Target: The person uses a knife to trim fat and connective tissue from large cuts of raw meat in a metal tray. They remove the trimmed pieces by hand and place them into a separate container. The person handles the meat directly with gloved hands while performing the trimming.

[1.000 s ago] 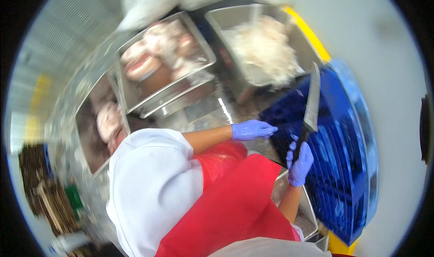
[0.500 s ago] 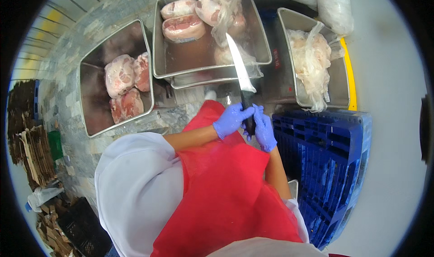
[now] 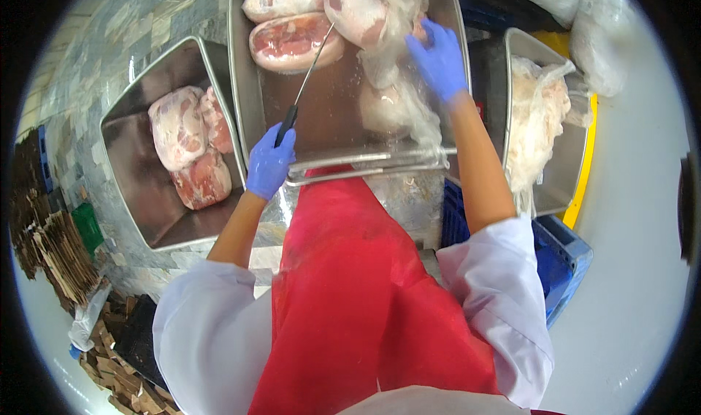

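Knife has shifted to left hand, which I see curled closed round handle, blade slanting over steel tub, tip near red meat. Right hand has swung to bagged meat, fingers loosely spread at its edge; whether they grip, I cannot tell.

No lettering can be read. A small red mark on the dark surface between the middle tub and the right tub may be print, too small to tell.
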The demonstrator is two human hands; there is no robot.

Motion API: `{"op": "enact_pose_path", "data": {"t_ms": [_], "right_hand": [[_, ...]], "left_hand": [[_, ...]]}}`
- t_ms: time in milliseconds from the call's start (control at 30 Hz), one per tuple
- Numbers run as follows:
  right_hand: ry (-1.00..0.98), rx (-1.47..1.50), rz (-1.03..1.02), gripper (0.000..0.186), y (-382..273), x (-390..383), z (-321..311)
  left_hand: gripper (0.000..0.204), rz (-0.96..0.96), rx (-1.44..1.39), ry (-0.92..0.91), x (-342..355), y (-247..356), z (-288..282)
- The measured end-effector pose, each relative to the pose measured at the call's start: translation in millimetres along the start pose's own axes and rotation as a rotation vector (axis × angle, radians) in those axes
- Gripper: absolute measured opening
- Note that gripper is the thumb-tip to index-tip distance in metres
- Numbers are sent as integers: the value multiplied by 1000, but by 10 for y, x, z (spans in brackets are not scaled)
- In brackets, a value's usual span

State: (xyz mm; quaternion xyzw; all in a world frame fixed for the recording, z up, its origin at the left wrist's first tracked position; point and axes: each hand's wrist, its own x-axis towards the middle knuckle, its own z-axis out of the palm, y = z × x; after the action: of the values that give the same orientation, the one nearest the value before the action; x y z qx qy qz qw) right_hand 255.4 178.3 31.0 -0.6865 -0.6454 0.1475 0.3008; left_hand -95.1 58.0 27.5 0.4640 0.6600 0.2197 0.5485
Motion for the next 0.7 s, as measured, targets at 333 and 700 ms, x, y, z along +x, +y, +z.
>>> {"op": "enact_pose_path", "data": {"t_ms": [333,700], "right_hand": [[7,-157,-41,59,417,1435,1374],[-425,260,-395,27,1586,2410,1819]], "left_hand": [[44,-129,64,74,401,355,-209],[51,328,801,115,903,1499,-194]]}}
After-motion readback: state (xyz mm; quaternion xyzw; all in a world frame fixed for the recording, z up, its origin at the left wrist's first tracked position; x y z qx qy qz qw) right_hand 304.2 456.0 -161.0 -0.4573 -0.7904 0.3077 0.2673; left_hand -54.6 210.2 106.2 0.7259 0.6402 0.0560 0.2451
